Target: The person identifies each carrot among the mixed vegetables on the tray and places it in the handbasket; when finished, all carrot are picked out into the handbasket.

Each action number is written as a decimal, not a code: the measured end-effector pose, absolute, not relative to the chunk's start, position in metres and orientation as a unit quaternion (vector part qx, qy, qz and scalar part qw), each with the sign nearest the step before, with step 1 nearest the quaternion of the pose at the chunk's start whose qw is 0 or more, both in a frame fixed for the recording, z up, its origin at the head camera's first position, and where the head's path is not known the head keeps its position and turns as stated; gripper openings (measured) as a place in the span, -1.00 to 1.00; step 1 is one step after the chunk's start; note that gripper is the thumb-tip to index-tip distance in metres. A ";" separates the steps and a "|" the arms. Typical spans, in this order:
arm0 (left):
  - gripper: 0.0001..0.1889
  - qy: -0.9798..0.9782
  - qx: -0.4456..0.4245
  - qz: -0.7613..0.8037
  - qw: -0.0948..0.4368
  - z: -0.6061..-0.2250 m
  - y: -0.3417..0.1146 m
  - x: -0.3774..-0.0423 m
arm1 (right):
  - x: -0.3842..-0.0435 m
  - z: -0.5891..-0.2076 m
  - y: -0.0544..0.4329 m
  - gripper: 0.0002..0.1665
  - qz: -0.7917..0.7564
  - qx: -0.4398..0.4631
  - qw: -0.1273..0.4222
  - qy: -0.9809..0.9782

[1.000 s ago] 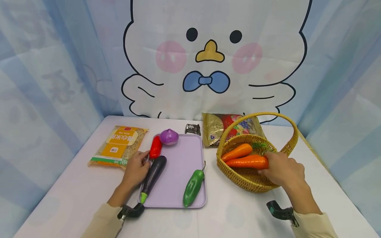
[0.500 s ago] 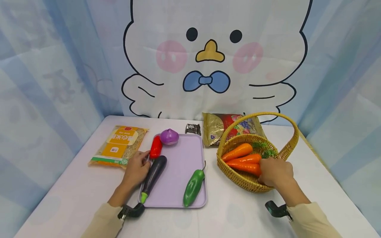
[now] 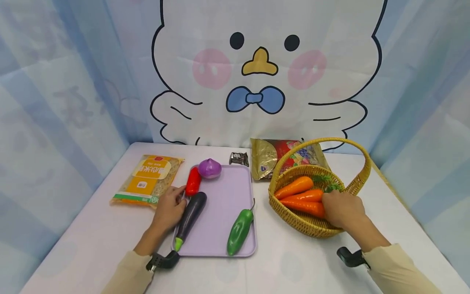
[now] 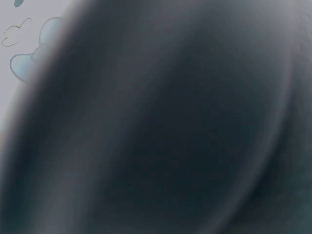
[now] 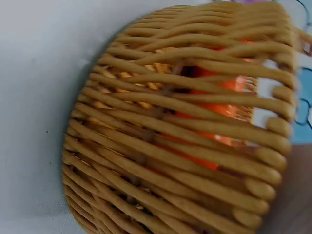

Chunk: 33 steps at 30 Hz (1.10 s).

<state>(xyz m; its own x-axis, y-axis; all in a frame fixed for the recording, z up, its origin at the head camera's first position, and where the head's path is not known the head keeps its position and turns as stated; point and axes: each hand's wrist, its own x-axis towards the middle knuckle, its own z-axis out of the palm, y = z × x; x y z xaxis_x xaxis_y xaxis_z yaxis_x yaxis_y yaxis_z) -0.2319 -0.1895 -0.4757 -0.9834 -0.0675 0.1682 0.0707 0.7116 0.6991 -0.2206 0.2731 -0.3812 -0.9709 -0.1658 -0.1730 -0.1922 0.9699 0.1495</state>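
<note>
My right hand [image 3: 341, 208] reaches into the yellow wicker basket [image 3: 308, 233] at its right side, by the ends of the orange carrots [image 3: 296, 187]. Its fingers are hidden, so any hold on a carrot cannot be made out. The right wrist view shows the basket's woven wall [image 5: 161, 117] close up, with orange showing through the gaps. My left hand [image 3: 169, 209] rests at the left edge of the lilac tray [image 3: 224, 241], its fingertips beside a red pepper [image 3: 193, 182]. An eggplant [image 3: 191, 218], a green pepper [image 3: 240, 232] and a purple onion [image 3: 209, 168] lie on the tray.
A yellow grain bag [image 3: 150, 179] lies left of the tray. Behind the tray is a small dark packet [image 3: 239, 159], and a gold-and-red bag [image 3: 264, 159] lies behind the basket. The basket's handle arches above it. A dark blurred shape fills most of the left wrist view.
A carrot that my right hand held above the others has gone down among them in the basket. The right hand moved lower, then slightly right. My left hand stays put.
</note>
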 end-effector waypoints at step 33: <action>-0.49 -0.917 0.002 -0.388 0.094 -0.481 -0.189 -0.235 | -0.219 -0.375 0.274 -0.75 0.077 -0.238 0.072 0.966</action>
